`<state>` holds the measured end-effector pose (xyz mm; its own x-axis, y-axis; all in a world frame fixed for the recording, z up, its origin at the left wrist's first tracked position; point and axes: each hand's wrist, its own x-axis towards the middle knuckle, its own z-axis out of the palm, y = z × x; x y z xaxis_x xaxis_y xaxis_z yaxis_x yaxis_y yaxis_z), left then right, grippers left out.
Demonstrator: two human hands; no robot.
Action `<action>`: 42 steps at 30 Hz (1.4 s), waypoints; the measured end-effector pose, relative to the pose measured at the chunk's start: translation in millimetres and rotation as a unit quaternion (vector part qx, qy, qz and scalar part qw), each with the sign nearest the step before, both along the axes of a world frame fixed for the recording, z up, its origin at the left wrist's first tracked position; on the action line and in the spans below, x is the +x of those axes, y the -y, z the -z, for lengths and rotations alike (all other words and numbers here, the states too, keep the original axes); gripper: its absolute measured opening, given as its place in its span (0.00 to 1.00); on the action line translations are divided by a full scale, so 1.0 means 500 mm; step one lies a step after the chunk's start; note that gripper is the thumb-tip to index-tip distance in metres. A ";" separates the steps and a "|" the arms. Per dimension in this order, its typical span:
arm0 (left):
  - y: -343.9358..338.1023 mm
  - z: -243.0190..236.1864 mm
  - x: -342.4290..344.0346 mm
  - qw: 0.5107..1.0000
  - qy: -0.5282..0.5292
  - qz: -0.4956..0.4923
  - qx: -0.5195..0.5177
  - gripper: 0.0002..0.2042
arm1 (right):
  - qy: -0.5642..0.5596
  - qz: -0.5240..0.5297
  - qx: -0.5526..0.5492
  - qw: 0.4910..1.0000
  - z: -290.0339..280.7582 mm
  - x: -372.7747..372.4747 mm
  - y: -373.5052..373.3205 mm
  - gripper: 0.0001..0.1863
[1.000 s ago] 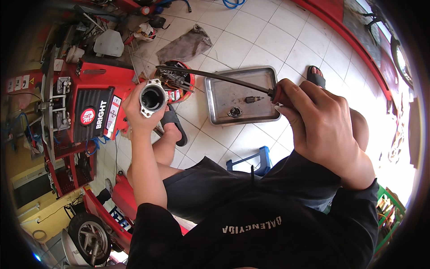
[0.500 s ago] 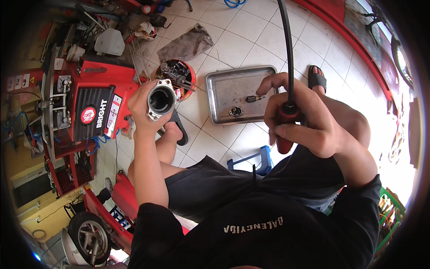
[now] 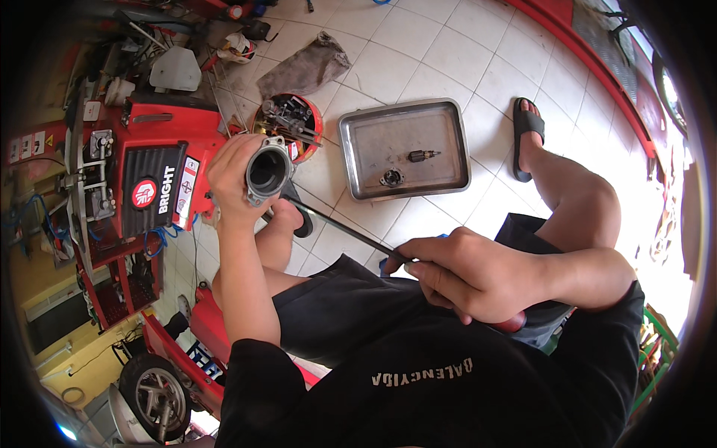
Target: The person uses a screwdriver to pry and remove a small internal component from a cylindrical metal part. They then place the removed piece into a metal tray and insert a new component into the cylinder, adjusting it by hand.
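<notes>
My left hand is wrapped round a grey metal motor housing, a hollow cylinder with bolt ears on its rim. Its open, dark bore faces up toward me. In my right hand is a long screwdriver, its red handle mostly hidden under the palm. The dark shaft slants up and left, and its far end is close to the lower right of the housing's rim; whether they touch I cannot tell. Ahead, a shallow metal tray on the floor holds a small armature and a round end cover.
Left of the tray stands a red bucket full of metal parts, near a dirty grey cloth. A red machine rises at the left. White tiles cover the floor. A motorcycle wheel is at the lower left.
My right hand has come down and toward me, and the screwdriver has swung from pointing away to pointing left at the housing. The left hand keeps the housing in nearly the same place.
</notes>
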<state>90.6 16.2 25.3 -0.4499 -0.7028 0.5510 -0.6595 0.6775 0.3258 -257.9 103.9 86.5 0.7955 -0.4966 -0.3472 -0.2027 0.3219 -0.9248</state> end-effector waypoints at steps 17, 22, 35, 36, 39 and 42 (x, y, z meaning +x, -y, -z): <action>-0.007 0.014 -0.042 0.999 0.010 0.045 0.010 0.19 | -0.007 0.057 -0.058 0.997 0.011 0.003 0.010 0.10; -0.009 0.015 -0.055 0.999 0.006 0.050 0.010 0.16 | -0.012 0.051 -0.056 0.997 0.011 0.002 0.013 0.10; -0.013 0.015 -0.062 0.997 0.004 0.071 0.022 0.16 | -0.022 0.035 -0.057 0.998 0.013 0.007 0.012 0.10; -0.014 0.017 -0.058 0.997 0.004 0.067 0.021 0.16 | -0.028 0.044 -0.051 0.997 0.011 0.007 0.015 0.10; -0.014 0.025 -0.052 0.998 0.000 0.066 0.017 0.16 | -0.025 0.070 -0.071 0.995 0.015 0.002 0.020 0.10; -0.013 0.030 -0.057 0.997 -0.009 0.072 0.016 0.16 | -0.029 0.077 -0.088 0.993 0.019 0.002 0.020 0.10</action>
<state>61.9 22.8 10.1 -0.5371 -0.6488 0.5391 -0.5499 0.7539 0.3594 -257.0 94.1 77.1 0.6866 -0.6677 -0.2877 -0.2184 0.1880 -0.9576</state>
